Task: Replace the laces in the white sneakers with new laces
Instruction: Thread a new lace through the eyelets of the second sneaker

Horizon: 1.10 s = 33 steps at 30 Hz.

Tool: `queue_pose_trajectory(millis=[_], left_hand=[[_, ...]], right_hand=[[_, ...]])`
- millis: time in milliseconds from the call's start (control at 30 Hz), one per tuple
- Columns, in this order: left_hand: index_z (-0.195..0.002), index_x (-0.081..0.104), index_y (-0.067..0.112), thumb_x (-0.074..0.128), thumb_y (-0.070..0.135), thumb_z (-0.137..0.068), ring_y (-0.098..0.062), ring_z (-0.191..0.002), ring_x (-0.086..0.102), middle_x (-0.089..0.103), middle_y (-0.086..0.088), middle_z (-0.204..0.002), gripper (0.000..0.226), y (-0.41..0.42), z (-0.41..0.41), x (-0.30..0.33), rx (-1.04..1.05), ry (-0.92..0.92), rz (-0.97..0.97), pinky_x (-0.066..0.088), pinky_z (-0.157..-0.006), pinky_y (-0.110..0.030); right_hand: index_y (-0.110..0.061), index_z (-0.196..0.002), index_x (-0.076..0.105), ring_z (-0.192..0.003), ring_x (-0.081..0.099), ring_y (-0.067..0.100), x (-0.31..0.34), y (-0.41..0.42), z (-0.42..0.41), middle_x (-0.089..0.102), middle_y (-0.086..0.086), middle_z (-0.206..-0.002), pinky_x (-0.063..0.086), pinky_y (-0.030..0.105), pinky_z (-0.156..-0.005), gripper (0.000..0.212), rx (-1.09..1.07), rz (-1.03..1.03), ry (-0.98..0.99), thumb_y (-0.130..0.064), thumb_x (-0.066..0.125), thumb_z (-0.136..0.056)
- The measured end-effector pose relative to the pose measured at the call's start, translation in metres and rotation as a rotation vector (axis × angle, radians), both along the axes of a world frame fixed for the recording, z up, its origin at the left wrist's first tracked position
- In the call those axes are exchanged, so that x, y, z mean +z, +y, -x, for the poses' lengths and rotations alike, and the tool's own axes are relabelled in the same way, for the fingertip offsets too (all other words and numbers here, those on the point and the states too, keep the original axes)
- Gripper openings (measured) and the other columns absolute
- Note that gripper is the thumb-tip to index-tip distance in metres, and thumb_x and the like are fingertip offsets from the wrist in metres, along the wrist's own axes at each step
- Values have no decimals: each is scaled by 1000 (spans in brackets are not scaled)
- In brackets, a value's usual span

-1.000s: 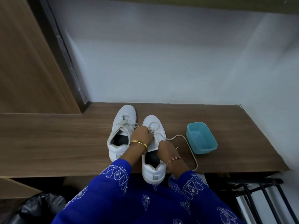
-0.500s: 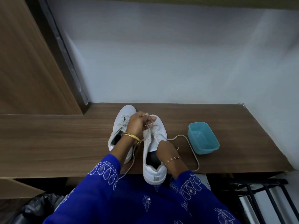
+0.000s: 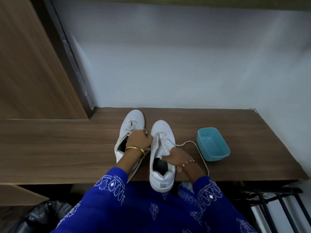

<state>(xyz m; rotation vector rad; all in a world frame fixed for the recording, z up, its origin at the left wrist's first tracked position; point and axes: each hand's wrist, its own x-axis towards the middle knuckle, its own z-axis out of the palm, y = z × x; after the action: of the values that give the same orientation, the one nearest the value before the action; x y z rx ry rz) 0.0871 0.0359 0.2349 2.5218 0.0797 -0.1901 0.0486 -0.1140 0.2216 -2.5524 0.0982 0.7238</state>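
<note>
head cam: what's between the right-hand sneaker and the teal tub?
Head view: a loose lace loops over bare wooden bench between the right sneaker and the teal tub. The right hand grips that sneaker's collar.

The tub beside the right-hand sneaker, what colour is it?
Light blue, a plain turquoise shade, on the tub; the head view shows it clearly.

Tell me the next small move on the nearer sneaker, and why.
Probably draw the lace out through the next eyelet: the left hand pinches it at the eyelets, the right hand steadies the sneaker by its collar, and a slack loop already trails across the bench.
</note>
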Motion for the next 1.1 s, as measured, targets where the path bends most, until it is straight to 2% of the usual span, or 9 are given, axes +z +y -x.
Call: queue_pose_trajectory(millis=[67,133,300,433,567,700,800,900,1100], left_hand=[[-94,64,2,52,27,-85,-32,-93,59,62,-20,-98,28,-1,2,-9,11,-77,-164,49,-77,-37],[-112,56,4,51,32,-87,-32,-107,51,51,-18,-116,38,-4,4,-15,17,-124,-269,46,-84,-38],[-127,41,5,45,19,-88,-31,-115,43,47,-16,-125,42,-16,3,-21,-147,-176,-280,39,-90,-37],[-136,34,0,41,5,-89,-37,-114,47,50,-24,-124,48,-21,-6,-28,-201,-89,-29,40,-92,-38],[-116,53,-2,39,5,-92,-35,-105,54,60,-23,-108,29,-25,-11,-29,-165,-104,23,41,-83,-35],[-99,62,-2,46,12,-93,-32,-96,59,64,-20,-100,23,-25,-12,-27,-55,-125,48,41,-76,-31],[-80,57,1,46,12,-91,-32,-85,57,63,-21,-90,19,-23,-10,-27,-19,-108,120,36,-68,-29],[-59,36,13,46,8,-89,-25,-73,45,54,-15,-76,32,-18,-9,-28,32,-69,258,32,-66,-29],[-54,32,15,46,8,-92,-16,-59,36,37,-2,-59,40,-11,-5,-30,52,66,477,30,-65,-29]], right_hand=[[-8,-69,48,-50,48,17,5,-10,-4,51,6,-62,41,26,-47,38,-71,-66,50,-40,60,-86],[0,-75,55,-53,49,20,6,-15,-9,55,13,-65,41,30,-51,39,-101,-92,-34,-37,66,-82],[-7,-67,52,-62,51,20,2,-1,-12,53,5,-64,39,30,-60,43,-355,-252,-333,-45,56,-87],[-8,-123,50,-106,57,29,0,13,-7,62,13,-115,43,33,-83,35,-288,-75,-442,-29,46,-96],[-16,-144,28,-108,57,28,-6,19,-7,57,12,-122,46,33,-83,48,-114,121,-469,-20,39,-98],[-9,-122,50,-106,57,29,-6,27,-10,57,13,-117,46,34,-80,29,-72,205,-454,-15,37,-96],[-7,-113,54,-105,58,28,-5,30,-10,59,12,-115,46,33,-82,25,-78,223,-439,-13,38,-95],[-6,-110,56,-106,59,26,-5,31,-7,61,11,-114,47,31,-82,23,-66,235,-425,-11,40,-94],[-4,-107,59,-104,60,28,1,31,-6,64,13,-111,47,33,-82,24,-102,198,-400,-10,39,-94]])
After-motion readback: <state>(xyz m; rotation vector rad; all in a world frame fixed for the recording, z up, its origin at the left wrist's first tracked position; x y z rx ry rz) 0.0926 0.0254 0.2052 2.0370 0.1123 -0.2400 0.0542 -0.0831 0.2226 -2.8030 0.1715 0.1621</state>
